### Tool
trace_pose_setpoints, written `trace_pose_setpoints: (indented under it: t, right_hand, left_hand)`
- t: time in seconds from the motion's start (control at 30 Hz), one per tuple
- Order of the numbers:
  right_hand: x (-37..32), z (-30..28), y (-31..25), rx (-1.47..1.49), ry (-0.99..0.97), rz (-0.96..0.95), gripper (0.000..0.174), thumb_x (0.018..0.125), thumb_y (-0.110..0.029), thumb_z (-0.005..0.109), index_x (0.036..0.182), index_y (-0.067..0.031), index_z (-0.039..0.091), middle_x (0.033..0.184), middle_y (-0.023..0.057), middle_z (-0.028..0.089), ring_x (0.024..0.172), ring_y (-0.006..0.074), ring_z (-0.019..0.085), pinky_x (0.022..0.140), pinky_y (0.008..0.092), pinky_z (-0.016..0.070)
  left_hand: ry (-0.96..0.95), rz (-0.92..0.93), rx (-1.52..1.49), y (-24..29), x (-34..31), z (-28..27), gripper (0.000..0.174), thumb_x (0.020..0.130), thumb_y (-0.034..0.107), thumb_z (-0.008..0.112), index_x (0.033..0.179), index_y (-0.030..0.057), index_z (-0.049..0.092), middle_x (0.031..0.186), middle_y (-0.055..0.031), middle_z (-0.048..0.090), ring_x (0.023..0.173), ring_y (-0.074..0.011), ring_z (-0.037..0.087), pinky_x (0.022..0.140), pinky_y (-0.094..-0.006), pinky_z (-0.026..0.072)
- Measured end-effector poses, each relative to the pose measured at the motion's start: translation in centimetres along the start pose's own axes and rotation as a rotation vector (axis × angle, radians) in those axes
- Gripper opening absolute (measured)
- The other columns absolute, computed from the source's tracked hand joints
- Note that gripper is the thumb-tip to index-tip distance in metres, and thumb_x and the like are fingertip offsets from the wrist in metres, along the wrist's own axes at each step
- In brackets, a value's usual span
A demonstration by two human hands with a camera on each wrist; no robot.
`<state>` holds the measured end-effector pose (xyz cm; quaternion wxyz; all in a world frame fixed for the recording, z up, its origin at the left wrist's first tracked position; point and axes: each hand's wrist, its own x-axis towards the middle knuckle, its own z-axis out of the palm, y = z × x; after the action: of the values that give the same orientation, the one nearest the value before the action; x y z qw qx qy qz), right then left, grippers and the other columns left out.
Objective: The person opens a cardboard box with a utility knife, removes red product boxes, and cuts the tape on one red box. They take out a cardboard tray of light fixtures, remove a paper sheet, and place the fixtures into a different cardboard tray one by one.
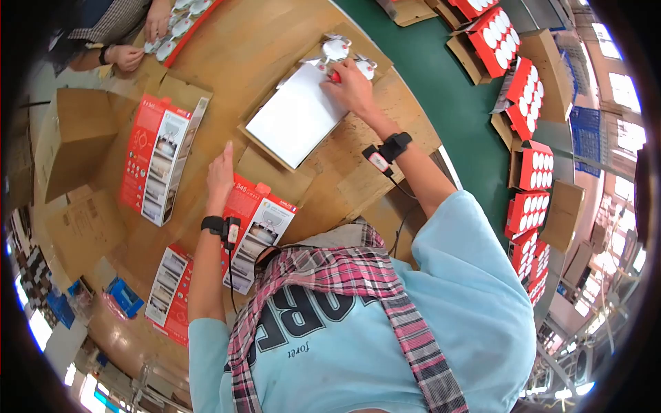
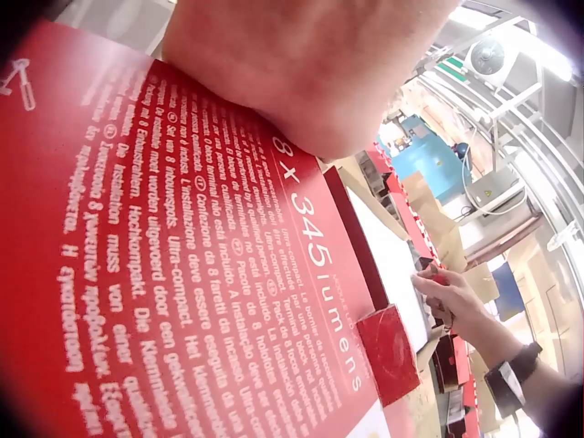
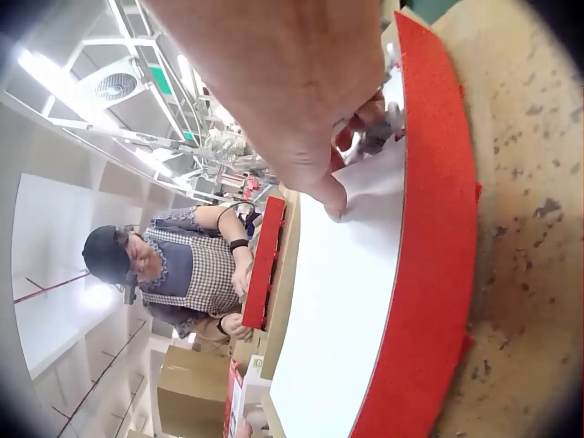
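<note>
An opened box (image 1: 279, 162) lies on the table, with a white sheet (image 1: 292, 113) over most of its inside and white round spotlights (image 1: 335, 48) at its far end. My right hand (image 1: 352, 89) reaches over that end, fingers curled around a small red part (image 1: 335, 77), thumb close over the sheet in the right wrist view. My left hand (image 1: 220, 177) lies at the edge of a red printed carton (image 1: 258, 224), its fingers extended toward the opened box. In the left wrist view, the carton's "8 x 345 lumens" panel (image 2: 228, 246) stands close beneath that hand.
Another red carton (image 1: 162, 158) stands left, beside a brown cardboard box (image 1: 79, 138); one more carton (image 1: 169, 292) lies nearer me. Across the table, another person's hands (image 1: 127, 56) handle spotlights. Along the right, red boxes of white spotlights (image 1: 494, 41) line a green surface (image 1: 413, 69).
</note>
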<state>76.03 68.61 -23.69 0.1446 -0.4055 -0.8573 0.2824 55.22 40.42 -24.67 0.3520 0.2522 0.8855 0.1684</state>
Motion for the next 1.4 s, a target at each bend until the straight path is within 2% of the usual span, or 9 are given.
trace_pose_setpoints:
  t: [0.13, 0.33, 0.47, 0.93, 1.1, 1.2, 1.23, 1.3, 1.4]
  right_hand:
    - [-1.2, -2.9, -1.5, 0.122, -0.046, -0.086, 0.027, 0.079, -0.024, 0.069, 0.100, -0.0074, 0.061, 0.075, 0.0124, 0.061, 0.072, 0.0291, 0.062, 0.067, 0.0359, 0.0475]
    - [-2.1, -7.2, -2.2, 0.460, -0.155, -0.070, 0.026, 0.079, -0.012, 0.072, 0.101, -0.0028, 0.064, 0.071, -0.0005, 0.052, 0.069, 0.0096, 0.048, 0.064, 0.0259, 0.0419]
    - [-2.8, -8.2, -2.5, 0.520, -0.299, 0.015, 0.024, 0.079, -0.011, 0.073, 0.101, -0.0034, 0.066, 0.074, -0.0021, 0.052, 0.072, 0.0072, 0.048, 0.068, 0.0241, 0.0421]
    - [-4.3, -1.8, -6.5, 0.555, -0.503, -0.064, 0.029, 0.080, -0.016, 0.071, 0.101, 0.0012, 0.062, 0.080, 0.0027, 0.058, 0.076, 0.0101, 0.052, 0.072, 0.0257, 0.0444]
    - [-9.4, 4.6, -8.9, 0.465, -0.582, -0.279, 0.032, 0.079, -0.021, 0.072, 0.103, -0.0026, 0.062, 0.074, 0.0107, 0.061, 0.070, 0.0189, 0.058, 0.066, 0.0311, 0.0465]
    - [-13.2, 7.9, -11.8, 0.488, -0.832, -0.258, 0.027, 0.076, -0.004, 0.056, 0.103, -0.0020, 0.062, 0.082, 0.0218, 0.063, 0.072, 0.0319, 0.062, 0.069, 0.0400, 0.0482]
    - [-14.2, 10.6, -10.7, 0.455, -0.823, -0.398, 0.026, 0.079, -0.005, 0.057, 0.103, 0.0021, 0.061, 0.074, 0.0196, 0.063, 0.065, 0.0223, 0.061, 0.060, 0.0366, 0.0467]
    - [-14.5, 10.9, -10.7, 0.571, -0.912, -0.250, 0.026, 0.077, -0.005, 0.055, 0.102, -0.0016, 0.062, 0.081, 0.0229, 0.064, 0.074, 0.0348, 0.062, 0.069, 0.0407, 0.0481]
    - [-14.5, 7.5, -11.3, 0.374, -0.655, -0.307, 0.024, 0.078, -0.005, 0.056, 0.100, -0.0006, 0.062, 0.077, 0.0223, 0.064, 0.072, 0.0302, 0.063, 0.067, 0.0385, 0.0485]
  left_hand:
    - [0.028, 0.014, -0.009, 0.7, -0.9, -0.6, 0.077, 0.092, 0.062, 0.025, 0.107, -0.0036, 0.062, 0.109, -0.0305, 0.058, 0.106, -0.0466, 0.052, 0.092, -0.0501, 0.0385]
    - [0.085, 0.055, -0.105, 1.5, -1.7, -1.5, 0.077, 0.094, 0.058, 0.030, 0.085, -0.0128, 0.059, 0.090, -0.0368, 0.057, 0.092, -0.0495, 0.054, 0.081, -0.0509, 0.0385]
    - [0.100, 0.077, -0.049, 2.1, -2.3, -2.4, 0.078, 0.093, 0.059, 0.030, 0.084, -0.0115, 0.060, 0.086, -0.0356, 0.058, 0.088, -0.0504, 0.055, 0.077, -0.0518, 0.0406]
    - [0.175, 0.149, -0.020, 3.6, -5.6, -4.9, 0.069, 0.093, 0.058, 0.029, 0.082, 0.0008, 0.067, 0.079, -0.0277, 0.062, 0.082, -0.0472, 0.059, 0.072, -0.0515, 0.0460]
    - [0.169, 0.159, -0.029, 3.4, -5.0, -4.5, 0.070, 0.093, 0.058, 0.029, 0.081, 0.0012, 0.067, 0.079, -0.0279, 0.062, 0.082, -0.0466, 0.059, 0.072, -0.0519, 0.0459]
    - [0.174, 0.175, -0.012, 2.7, -4.3, -3.7, 0.070, 0.094, 0.058, 0.028, 0.080, 0.0009, 0.067, 0.079, -0.0280, 0.062, 0.081, -0.0465, 0.060, 0.071, -0.0520, 0.0460]
    - [0.172, 0.178, -0.007, 2.4, -4.2, -3.4, 0.071, 0.094, 0.057, 0.027, 0.080, 0.0008, 0.067, 0.078, -0.0280, 0.062, 0.081, -0.0464, 0.060, 0.071, -0.0520, 0.0460]
    - [0.177, 0.170, 0.008, 1.3, -3.7, -2.4, 0.068, 0.095, 0.054, 0.028, 0.082, 0.0001, 0.066, 0.080, -0.0275, 0.062, 0.082, -0.0456, 0.060, 0.071, -0.0509, 0.0461]
    - [0.282, 0.274, -0.073, 0.4, -4.7, -2.1, 0.058, 0.095, 0.047, 0.035, 0.086, -0.0013, 0.065, 0.084, -0.0258, 0.063, 0.084, -0.0435, 0.059, 0.074, -0.0481, 0.0462]
